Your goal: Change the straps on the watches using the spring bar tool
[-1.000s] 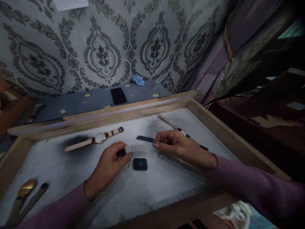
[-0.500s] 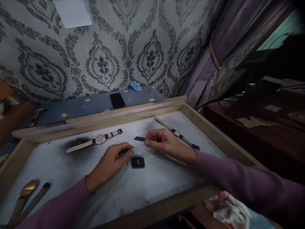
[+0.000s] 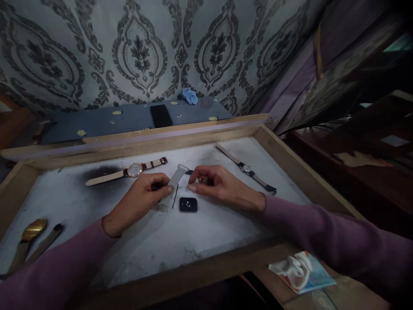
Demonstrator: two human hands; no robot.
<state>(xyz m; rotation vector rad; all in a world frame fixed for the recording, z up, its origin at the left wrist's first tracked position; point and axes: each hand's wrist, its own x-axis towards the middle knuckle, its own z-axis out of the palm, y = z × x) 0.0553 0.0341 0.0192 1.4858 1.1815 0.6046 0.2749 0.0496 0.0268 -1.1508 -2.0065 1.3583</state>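
My left hand (image 3: 140, 196) pinches a light grey watch strap (image 3: 177, 175) between thumb and fingers, its buckle end pointing up and right. Close to that buckle is my right hand (image 3: 219, 187), fingers curled and thumb near the index fingertip; whatever is between them, if anything, is hidden. A dark strap piece (image 3: 189, 172) shows partly behind the right fingertips. Below the hands, a black rectangular watch case (image 3: 188, 205) lies with its sensor side up. A thin dark tool (image 3: 175, 196) lies just left of the case.
A wooden-framed tray (image 3: 284, 172) surrounds the work. Inside are a rose-gold wristwatch (image 3: 134, 169), a small wristwatch (image 3: 245, 168) and a gold-faced watch (image 3: 34, 229). Behind, a phone (image 3: 161, 116) and blue cloth (image 3: 189, 96) rest on a blue surface. A crumpled wrapper (image 3: 300, 271) lies front right.
The grey strap now shows in my left hand, raised with its buckle upward. My right hand has come left, closer to it. The view has shifted slightly downward.
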